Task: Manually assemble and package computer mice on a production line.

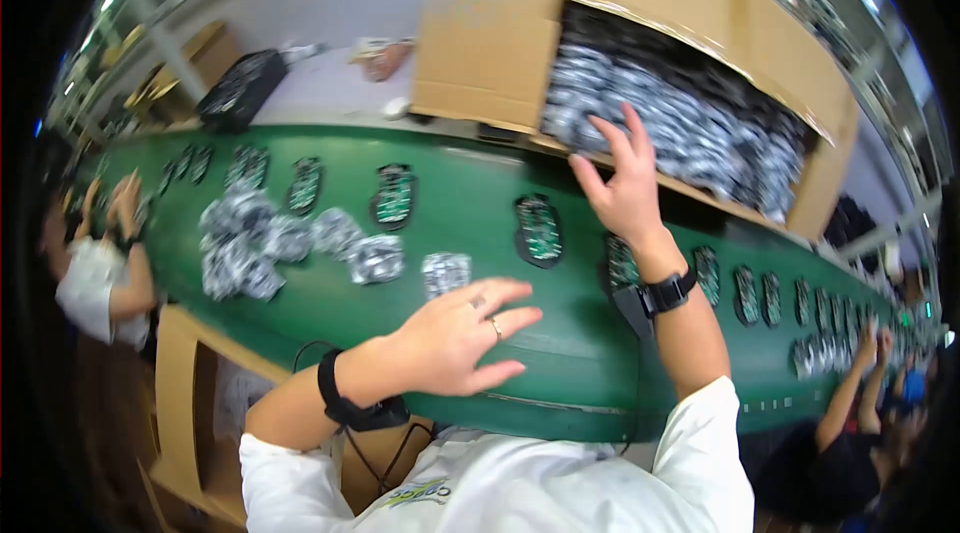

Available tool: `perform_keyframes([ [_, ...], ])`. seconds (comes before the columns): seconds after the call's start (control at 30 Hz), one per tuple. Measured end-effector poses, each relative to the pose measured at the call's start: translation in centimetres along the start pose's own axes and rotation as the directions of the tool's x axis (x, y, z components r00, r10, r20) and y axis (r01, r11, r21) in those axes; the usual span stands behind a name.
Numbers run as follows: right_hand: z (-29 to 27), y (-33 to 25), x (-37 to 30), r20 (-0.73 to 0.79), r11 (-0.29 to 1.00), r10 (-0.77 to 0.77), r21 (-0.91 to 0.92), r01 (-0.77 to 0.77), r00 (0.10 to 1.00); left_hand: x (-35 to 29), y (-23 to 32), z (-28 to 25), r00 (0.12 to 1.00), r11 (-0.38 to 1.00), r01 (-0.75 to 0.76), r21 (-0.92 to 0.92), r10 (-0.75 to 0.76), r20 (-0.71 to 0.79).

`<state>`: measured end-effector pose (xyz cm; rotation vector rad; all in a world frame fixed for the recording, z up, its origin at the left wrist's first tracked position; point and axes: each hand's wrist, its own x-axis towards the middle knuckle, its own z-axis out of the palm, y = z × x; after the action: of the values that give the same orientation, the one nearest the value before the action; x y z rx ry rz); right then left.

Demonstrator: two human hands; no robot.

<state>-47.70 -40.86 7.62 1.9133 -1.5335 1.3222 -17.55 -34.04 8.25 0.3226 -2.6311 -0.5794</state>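
My left hand [460, 341] hovers over the green work surface with its fingers spread and nothing in it. Just beyond its knuckles lies a clear plastic-wrapped packet [446, 273]. My right hand [628, 185] is raised at the front edge of a cardboard box [490, 43], also empty, fingers apart. Many plastic-bagged pieces [640, 98] fill that box, close to my right fingertips. Between my hands sits a black casing with a green circuit board [540, 230]. Another such casing [621, 261] is partly hidden by my right wrist.
More black casings with circuit boards [394, 197] stand in a row along the green surface [480, 173]. A heap of bagged pieces [240, 238] lies at left. People work at the left [105, 278] and right [845, 433]. An open carton [180, 373] stands below, left.
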Motion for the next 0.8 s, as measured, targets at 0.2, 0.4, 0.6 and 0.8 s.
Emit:
perform_keyframes([
  [0.2, -20.4, -5.5, -5.6, 0.928, 0.091, -0.288, 0.272, -0.958, 0.236, 3.7, 2.3, 1.9, 0.83, 0.943, -0.328, -0.055, 0.316, 0.46],
  [0.4, -39.5, -22.3, -51.8, 0.444, -0.495, -0.379, -0.838, -0.227, -0.812, 3.9, 0.6, 1.1, 0.772, 0.897, -0.433, -0.085, 0.418, 0.48],
  [0.6, -52.7, -20.8, -53.2, 0.488, -0.546, 0.015, -0.728, -0.416, -0.873, 3.5, -1.2, -5.1, 0.878, 0.955, -0.288, 0.067, 0.236, 0.416],
  [0.8, -59.0, -6.4, -45.4, 0.521, -0.26, 0.388, -0.73, -0.633, -0.76, -0.1, -2.8, -17.8, 0.926, 0.784, 0.375, 0.494, -0.297, -0.233],
])
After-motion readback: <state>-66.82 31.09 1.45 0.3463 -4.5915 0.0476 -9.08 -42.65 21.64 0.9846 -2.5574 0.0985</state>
